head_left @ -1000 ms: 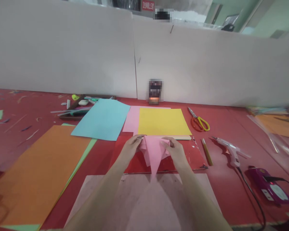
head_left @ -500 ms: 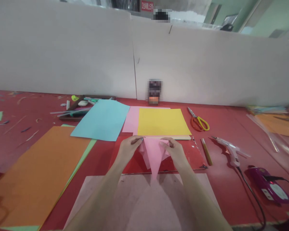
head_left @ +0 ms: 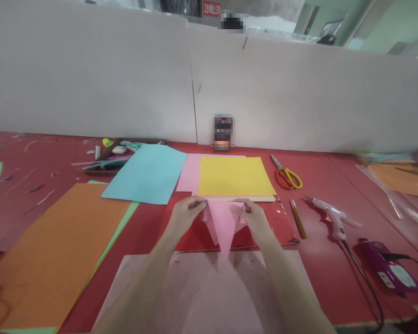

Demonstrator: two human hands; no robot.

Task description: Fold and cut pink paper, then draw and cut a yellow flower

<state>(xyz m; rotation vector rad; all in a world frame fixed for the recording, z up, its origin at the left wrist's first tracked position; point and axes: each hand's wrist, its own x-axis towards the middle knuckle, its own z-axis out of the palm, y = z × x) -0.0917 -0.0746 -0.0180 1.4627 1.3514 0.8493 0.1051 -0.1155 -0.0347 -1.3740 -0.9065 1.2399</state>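
Between both hands is a piece of folded pink paper [head_left: 223, 220], its long point hanging down toward me. My left hand [head_left: 190, 211] pinches its upper left corner between thumb and fingers. On the other side, my right hand [head_left: 249, 213] is closed on the upper right corner, the thumb lying across a fold. Behind and below the paper lies a red board [head_left: 191, 234] with a scuffed edge. In front of that is a large pale pink sheet [head_left: 209, 297], crossed by both forearms.
Yellow paper [head_left: 235, 176], blue paper [head_left: 148, 174] and orange paper [head_left: 59, 246] surround the board. At right are scissors [head_left: 289, 177], a gold-coloured stick [head_left: 298, 219], a corded glue gun [head_left: 330, 214] and a purple power strip [head_left: 392, 266]. A white partition [head_left: 125, 79] stands behind a tool tray [head_left: 101, 169].
Both hands keep the same grip on the folded pink paper. Its hanging point has shifted very slightly; the rest of the scene is only nudged a little by the camera.
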